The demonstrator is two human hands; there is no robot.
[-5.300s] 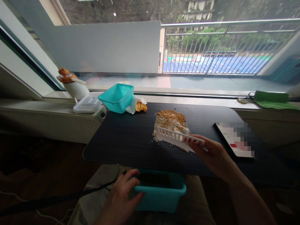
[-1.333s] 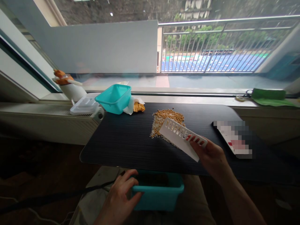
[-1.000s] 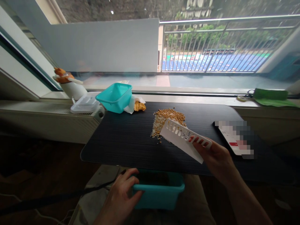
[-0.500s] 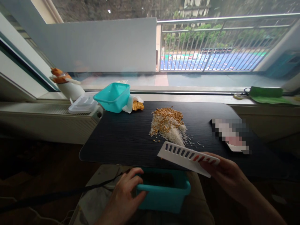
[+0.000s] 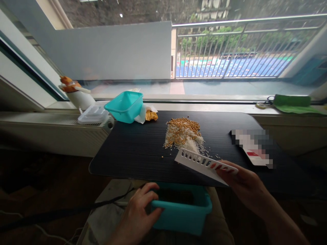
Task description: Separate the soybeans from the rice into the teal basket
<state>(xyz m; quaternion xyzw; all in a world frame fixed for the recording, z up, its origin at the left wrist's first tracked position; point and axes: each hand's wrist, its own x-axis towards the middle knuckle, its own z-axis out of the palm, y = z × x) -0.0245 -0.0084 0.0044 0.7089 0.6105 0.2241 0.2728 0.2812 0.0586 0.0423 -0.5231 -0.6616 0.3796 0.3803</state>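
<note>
My left hand [image 5: 144,207] is closed on the left rim of a teal plastic bin [image 5: 182,217], which sits on my lap just below the table's front edge. Its inside is dark, and I cannot make out its contents. In my right hand [image 5: 246,182] is a white plastic strip with a row of slots [image 5: 196,163], held tilted over the table. The strip's far edge meets the near side of a pile of white rice grains [image 5: 176,136]. Round yellow soybeans [image 5: 185,124] lie mixed in, mostly at the back of the pile.
On the black table [image 5: 133,149], a second teal bin [image 5: 125,109] stands at the back left beside a crumpled orange-yellow wrapper [image 5: 151,115]. A blurred-out flat object [image 5: 251,148] lies at right. A see-through lid [image 5: 93,114] rests on the radiator [image 5: 51,129]. Green cloth [image 5: 292,102] lies on the sill.
The slotted strip in my right hand has moved slightly forward against the pile. A few loose soybeans near the pile's front have shifted. My left hand still grips the bin.
</note>
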